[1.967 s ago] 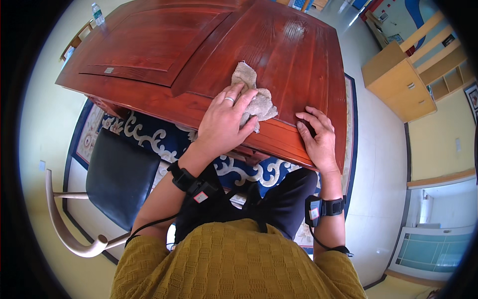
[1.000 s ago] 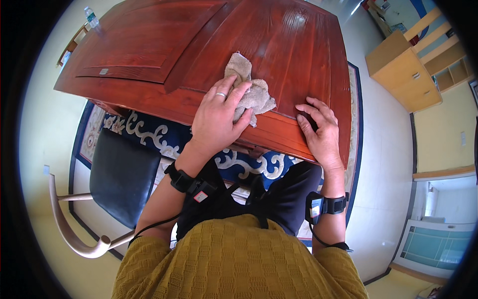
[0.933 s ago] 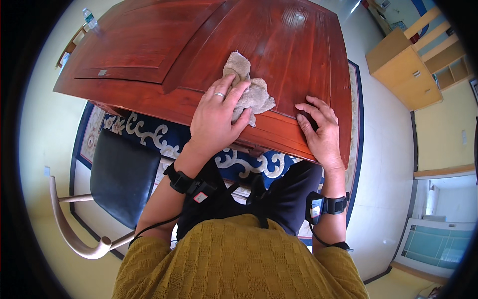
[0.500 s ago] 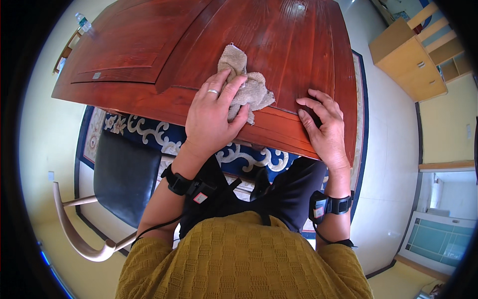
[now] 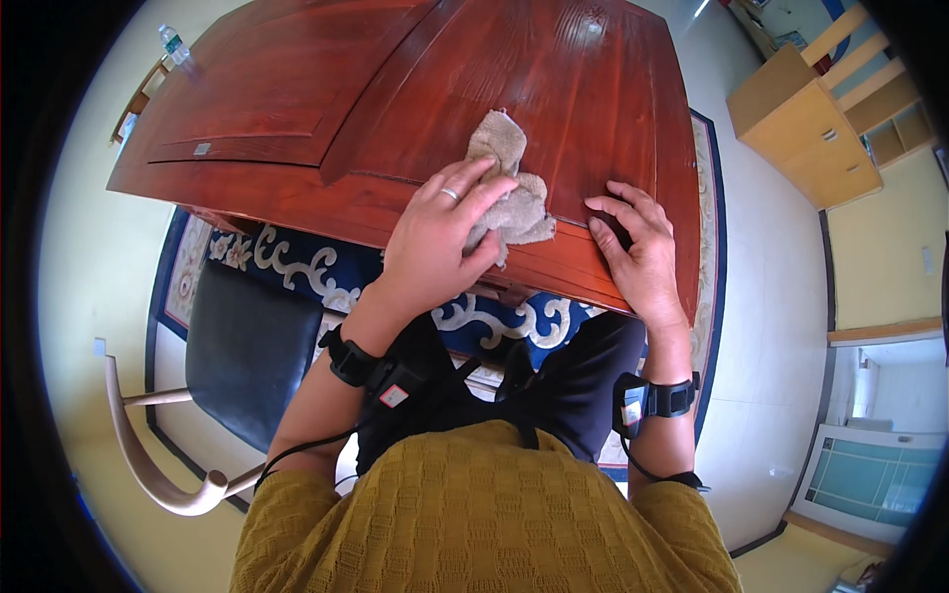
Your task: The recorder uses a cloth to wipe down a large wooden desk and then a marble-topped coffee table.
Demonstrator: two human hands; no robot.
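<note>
A crumpled beige cloth [image 5: 519,206] lies on the reddish-brown wooden table [image 5: 465,89], close to its near edge. My left hand [image 5: 440,232], with a ring on one finger, presses on the cloth's left side. Its thumb and fingers grip the folds, and some fingertips are hidden in the fabric. Farther right, my right hand [image 5: 641,247] rests at the table's near right corner. Its fingers are loosely bent and apart, with nothing in them.
A dark-seated chair [image 5: 247,346] with a curved wooden arm stands at the left. Beneath the table is a blue and cream patterned rug [image 5: 539,321]. A plastic bottle [image 5: 174,44] stands beyond the far left. A light wooden cabinet [image 5: 806,128] is at the right.
My left hand and the cloth have slid a little to the right and slightly nearer to me. My right hand keeps its place at the table's corner.
</note>
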